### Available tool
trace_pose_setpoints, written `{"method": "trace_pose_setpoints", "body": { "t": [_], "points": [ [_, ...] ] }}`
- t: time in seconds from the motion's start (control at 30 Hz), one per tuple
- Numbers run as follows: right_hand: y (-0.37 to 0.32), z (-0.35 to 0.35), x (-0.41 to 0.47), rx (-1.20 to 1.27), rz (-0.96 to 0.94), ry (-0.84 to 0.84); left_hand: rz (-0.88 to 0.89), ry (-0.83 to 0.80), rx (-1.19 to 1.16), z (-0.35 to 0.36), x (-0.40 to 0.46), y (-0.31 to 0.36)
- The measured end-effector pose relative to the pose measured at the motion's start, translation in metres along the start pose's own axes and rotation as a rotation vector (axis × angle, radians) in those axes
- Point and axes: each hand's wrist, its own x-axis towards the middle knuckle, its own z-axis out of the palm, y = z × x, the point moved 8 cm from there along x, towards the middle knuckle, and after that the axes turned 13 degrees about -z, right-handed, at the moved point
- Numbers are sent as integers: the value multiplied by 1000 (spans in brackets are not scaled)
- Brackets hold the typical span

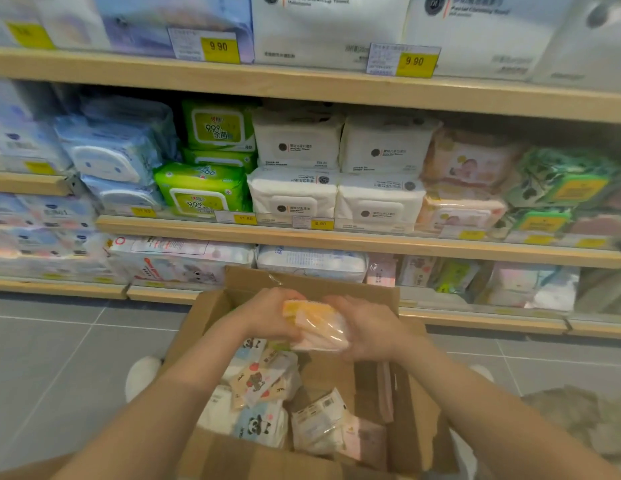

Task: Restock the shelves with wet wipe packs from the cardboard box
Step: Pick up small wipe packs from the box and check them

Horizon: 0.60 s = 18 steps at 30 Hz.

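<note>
Matt brown cardboard box [420, 403], glossy clear plastic wrap on wipe pack [316, 325], pale wood shelf edges [337, 242], smooth grey floor tiles [59, 358].

— Where is the cardboard box [337, 292] sitting?
— On the floor [59, 358] before the shelves [337, 237], loose packs [264, 386] lying inside.
— And the hands?
— Left hand [267, 317] and right hand [368, 327] are flanking one pack [316, 323] above it, seemingly.

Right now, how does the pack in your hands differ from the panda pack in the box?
The held pack is orange and pink; the panda pack is pale blue with a panda picture. The held pack is lifted above the box, gripped by both hands; the panda pack lies loose inside. Both are small soft packs.
</note>
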Motion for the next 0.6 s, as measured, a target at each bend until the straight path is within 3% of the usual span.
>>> {"method": "trace_pose_setpoints", "body": {
  "t": [0.07,0.13,0.27,0.43,0.6],
  "points": [
    [10,1,2,226,78,-62,11,-11,53,-2,-3,0],
    [15,2,4,431,105,-122,38,-2,254,0,-8,6],
    [2,-4,17,518,71,-206,107,74,540,8,-12,20],
    [-17,1,38,456,19,-183,87,142,480,2,-18,4],
    [-29,9,60,439,-58,-72,-85,239,345,-22,-32,-77]
  ]
}}
